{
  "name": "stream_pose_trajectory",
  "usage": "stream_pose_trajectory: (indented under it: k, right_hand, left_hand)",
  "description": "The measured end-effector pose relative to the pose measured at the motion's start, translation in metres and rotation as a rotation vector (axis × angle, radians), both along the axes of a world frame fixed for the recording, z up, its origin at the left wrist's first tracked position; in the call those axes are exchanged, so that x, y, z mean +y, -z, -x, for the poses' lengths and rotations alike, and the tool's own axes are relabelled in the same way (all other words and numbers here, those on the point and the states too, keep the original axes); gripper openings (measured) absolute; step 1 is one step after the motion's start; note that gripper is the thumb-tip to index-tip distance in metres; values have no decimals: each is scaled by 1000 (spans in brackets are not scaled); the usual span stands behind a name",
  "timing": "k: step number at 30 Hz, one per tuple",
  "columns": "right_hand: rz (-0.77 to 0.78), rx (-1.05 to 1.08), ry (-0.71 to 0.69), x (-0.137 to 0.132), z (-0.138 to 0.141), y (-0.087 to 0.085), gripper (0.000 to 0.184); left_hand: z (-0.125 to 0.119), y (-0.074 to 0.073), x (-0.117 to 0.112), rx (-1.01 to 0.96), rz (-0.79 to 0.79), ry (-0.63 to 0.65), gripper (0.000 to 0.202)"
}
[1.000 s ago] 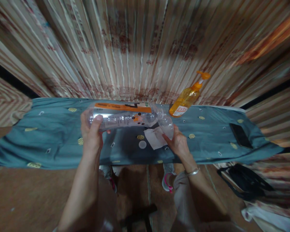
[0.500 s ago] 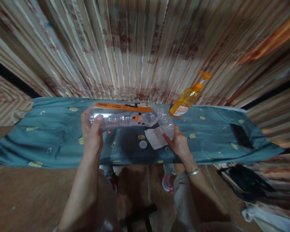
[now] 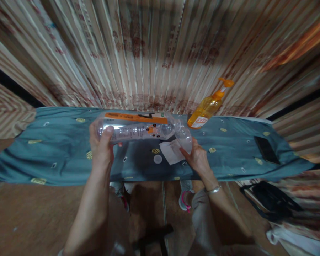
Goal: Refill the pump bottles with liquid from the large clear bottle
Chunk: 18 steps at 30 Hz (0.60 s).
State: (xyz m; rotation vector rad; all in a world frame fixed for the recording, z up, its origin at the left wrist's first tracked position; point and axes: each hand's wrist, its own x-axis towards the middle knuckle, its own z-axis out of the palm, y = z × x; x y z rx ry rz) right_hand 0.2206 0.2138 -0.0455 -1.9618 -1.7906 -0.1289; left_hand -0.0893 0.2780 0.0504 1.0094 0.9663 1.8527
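My left hand (image 3: 102, 140) is wrapped round the base of a large clear plastic bottle (image 3: 133, 131) with an orange and white label. The bottle lies nearly level above the table, its neck pointing right. In my right hand (image 3: 197, 153) is a clear plastic cup (image 3: 185, 138), tilted, its opening at the bottle's mouth. Whether any liquid is running between them I cannot tell. Beneath the cup a white paper tissue (image 3: 170, 151) rests on the cloth, with a small round whitish cap (image 3: 157, 159) beside it.
A pump bottle of orange liquid (image 3: 204, 112) stands behind the cup. On the right of the teal tablecloth (image 3: 64, 153) lies a dark phone (image 3: 266, 149). A pleated curtain (image 3: 154, 53) hangs behind the table. A black bag (image 3: 272, 201) sits at the lower right.
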Motion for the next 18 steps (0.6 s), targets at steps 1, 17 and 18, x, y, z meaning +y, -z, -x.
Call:
stream_pose_trajectory:
  k: [1,17,18]
  right_hand:
    - [3,0,-2,0,0,0,57]
    - [22,6,-13,-2,0,-2,58]
    - [22,7,-15,-2,0,-3,58]
  left_hand:
    - [0,0,0,0,3,0,51]
    - [2,3,0,26,-4,8,48]
    - [2,3,0,27,-6,5,48]
